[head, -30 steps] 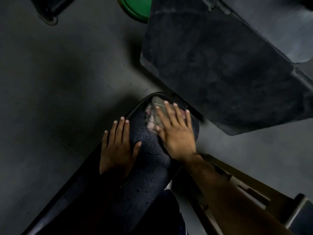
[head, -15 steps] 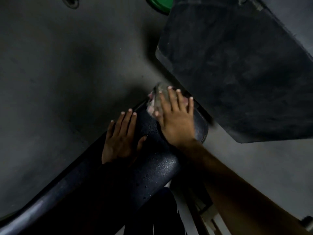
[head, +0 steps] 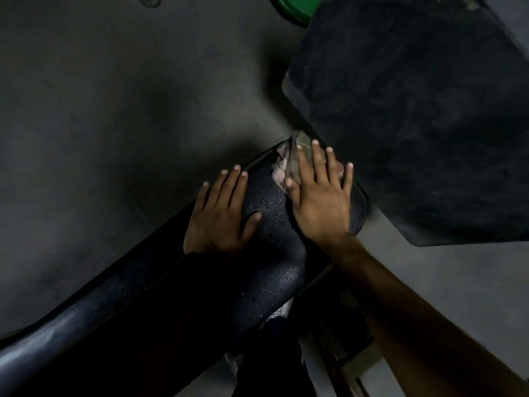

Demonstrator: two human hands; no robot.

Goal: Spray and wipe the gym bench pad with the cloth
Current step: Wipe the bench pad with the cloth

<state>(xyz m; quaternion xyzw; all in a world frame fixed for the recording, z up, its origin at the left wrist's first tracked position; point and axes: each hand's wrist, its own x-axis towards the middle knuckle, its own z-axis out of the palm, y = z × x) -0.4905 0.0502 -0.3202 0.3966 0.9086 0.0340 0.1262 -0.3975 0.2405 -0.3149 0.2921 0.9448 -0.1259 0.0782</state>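
A long black bench pad [head: 269,270] runs from the lower left up to the middle, its surface beaded with droplets. My right hand [head: 320,196] lies flat on a crumpled pale cloth [head: 289,161] at the pad's far end, fingers spread over it. Only the cloth's left part shows; the rest is under my palm. My left hand [head: 220,219] rests flat on the pad's left edge, fingers apart, holding nothing. No spray bottle is in view.
A large dark rubber mat [head: 415,110] lies on the grey floor [head: 114,110] just beyond the pad's end. A green round object [head: 294,7] peeks out at the top edge. Parts of the bench frame [head: 343,353] show under my right forearm.
My right hand has pushed the cloth up the pad to its far end. My left hand stays planted on the pad's left edge. The view has shifted, so more of the pad shows.
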